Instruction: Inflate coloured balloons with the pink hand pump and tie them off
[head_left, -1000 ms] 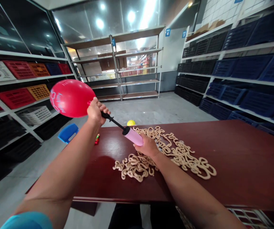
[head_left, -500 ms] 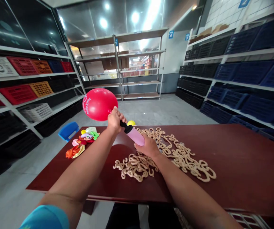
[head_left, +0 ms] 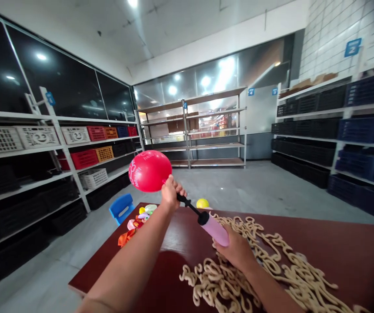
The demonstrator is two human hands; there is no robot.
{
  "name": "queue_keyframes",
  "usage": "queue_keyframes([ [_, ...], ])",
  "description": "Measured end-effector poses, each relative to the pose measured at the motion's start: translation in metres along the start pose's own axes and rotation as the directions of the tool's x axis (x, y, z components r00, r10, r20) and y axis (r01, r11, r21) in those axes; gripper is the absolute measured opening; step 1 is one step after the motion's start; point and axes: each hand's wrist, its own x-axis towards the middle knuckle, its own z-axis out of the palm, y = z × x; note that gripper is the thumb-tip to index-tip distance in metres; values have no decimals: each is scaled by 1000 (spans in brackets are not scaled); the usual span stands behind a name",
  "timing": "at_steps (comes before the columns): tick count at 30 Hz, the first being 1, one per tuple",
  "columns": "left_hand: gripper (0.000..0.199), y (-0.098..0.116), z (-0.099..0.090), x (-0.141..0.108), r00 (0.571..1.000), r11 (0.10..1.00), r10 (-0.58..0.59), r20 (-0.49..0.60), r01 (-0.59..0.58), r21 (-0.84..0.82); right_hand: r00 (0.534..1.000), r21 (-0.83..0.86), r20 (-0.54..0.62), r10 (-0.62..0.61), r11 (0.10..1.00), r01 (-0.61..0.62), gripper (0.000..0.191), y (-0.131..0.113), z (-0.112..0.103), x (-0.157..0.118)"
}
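Note:
A red, inflated balloon with white printing sits at the far side of my left hand. My left fingers are closed round its neck and the black end of a hand pump. The nozzle itself is hidden in that hand. A thin black rod shows between the black end and the pump's pink barrel. My right hand is wrapped round the barrel, above a heap of beige curly strands on the dark red table.
Deflated balloons in several colours lie at the table's left end. A blue chair stands behind that end. A yellow ball-like object shows past the far edge. Shelves with crates line both sides; a rack stands at the back.
My hands have moved apart, and the black rod has slid out of the pink barrel. The view has tilted upward and to the left. The balloon remains at my left hand.

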Motion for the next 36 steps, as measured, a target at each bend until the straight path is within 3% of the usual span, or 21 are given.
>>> queue_keyframes([
  [7,44,-46,5,-16,996,995,-92,10,92,-31,999,-67,-7,-31,997,31,40,-7,-9,-3],
  [13,41,-58,3,-22,995,996,-77,55,79,-31,1000,-61,-7,-9,998,9,37,-8,-8,-1],
  [17,43,-41,-2,-14,999,999,-8,45,9,-41,1000,-85,-16,0,996,-1,33,-9,-11,0],
  [24,45,30,-10,11,996,996,81,-28,-82,-38,998,-75,-54,-18,997,13,37,-9,-14,2],
  [27,45,38,-10,14,993,993,115,-15,-116,-37,998,-99,-67,-20,995,14,34,-4,-13,4],
  [30,47,23,-7,12,994,993,110,-20,-111,-43,997,-132,-72,-30,991,20,35,3,-15,6],
  [36,47,-37,8,2,998,997,3,-55,-7,-80,993,-217,-109,-45,976,21,33,12,-20,9],
])
